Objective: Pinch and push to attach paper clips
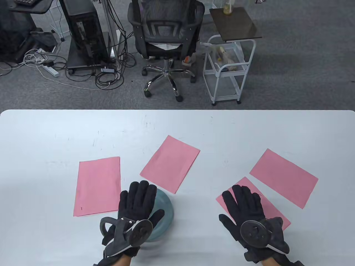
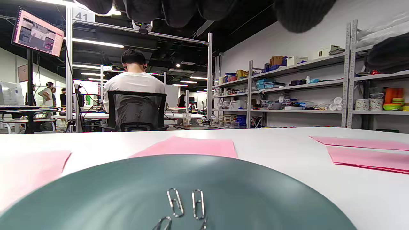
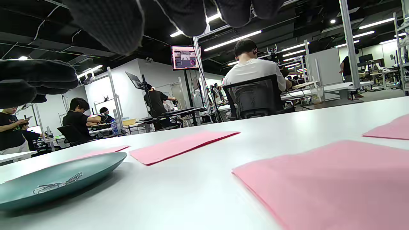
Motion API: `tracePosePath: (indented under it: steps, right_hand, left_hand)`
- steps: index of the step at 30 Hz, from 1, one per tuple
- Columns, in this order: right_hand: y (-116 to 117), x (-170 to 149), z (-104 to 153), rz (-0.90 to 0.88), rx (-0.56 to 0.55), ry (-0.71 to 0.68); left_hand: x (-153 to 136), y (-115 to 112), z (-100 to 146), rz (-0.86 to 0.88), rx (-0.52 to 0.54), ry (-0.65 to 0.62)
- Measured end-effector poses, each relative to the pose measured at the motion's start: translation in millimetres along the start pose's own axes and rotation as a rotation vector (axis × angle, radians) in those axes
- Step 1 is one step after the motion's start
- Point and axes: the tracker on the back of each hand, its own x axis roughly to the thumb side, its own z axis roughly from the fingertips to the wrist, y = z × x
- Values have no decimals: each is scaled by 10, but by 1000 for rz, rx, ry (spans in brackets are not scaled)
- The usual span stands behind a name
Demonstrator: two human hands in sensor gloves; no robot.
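A teal plate [image 1: 167, 206] lies near the table's front, left of centre. In the left wrist view the plate [image 2: 127, 188] holds several silver paper clips [image 2: 175, 202]; they also show in the right wrist view [image 3: 57, 185]. Several pink paper sheets lie on the table: one at the left [image 1: 97, 185], one in the middle [image 1: 170, 163], one at the far right [image 1: 284, 177], and one [image 1: 274, 213] under my right hand. My left hand [image 1: 137, 202] hovers flat over the plate, fingers spread, holding nothing. My right hand [image 1: 244, 205] is flat and open above the near right sheet.
The white table [image 1: 55, 133] stretches wide behind the sheets. Beyond its far edge stand an office chair [image 1: 166, 41] and a white cart [image 1: 230, 63] on the floor.
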Motion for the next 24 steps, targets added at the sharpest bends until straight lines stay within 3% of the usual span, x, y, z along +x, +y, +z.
tracePosePath:
  steps: [24]
  right_hand:
    - [-81,-155,46,-18,-57,89]
  left_hand:
    - [-69,-10,-7,2,-10,32]
